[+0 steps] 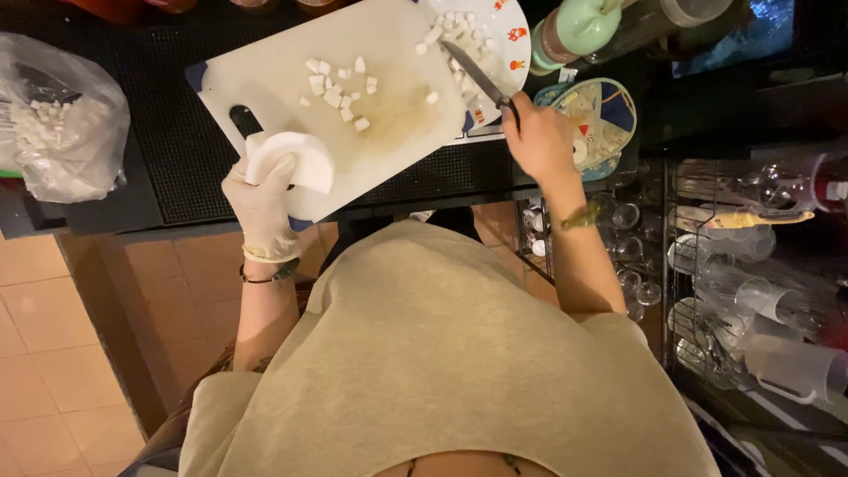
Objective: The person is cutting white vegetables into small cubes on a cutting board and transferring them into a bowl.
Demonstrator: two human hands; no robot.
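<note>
My left hand point(261, 208), in a thin white glove, grips a curved white slab of food point(296, 159) at the near edge of the white cutting board point(397, 115). My right hand point(539, 137), bare, holds a knife point(477, 75) whose blade reaches out over the board's far right corner toward a white plate point(508, 44). Small white cubes point(336, 84) lie scattered on the board, and more cubes point(455, 26) sit on the plate.
A clear plastic bag of white cubes point(62, 124) lies at the left on the black mat point(177, 132). A patterned small dish point(605, 110) and a green-capped bottle point(579, 26) stand at the right. A wire rack with glasses and pitchers point(751, 283) fills the lower right.
</note>
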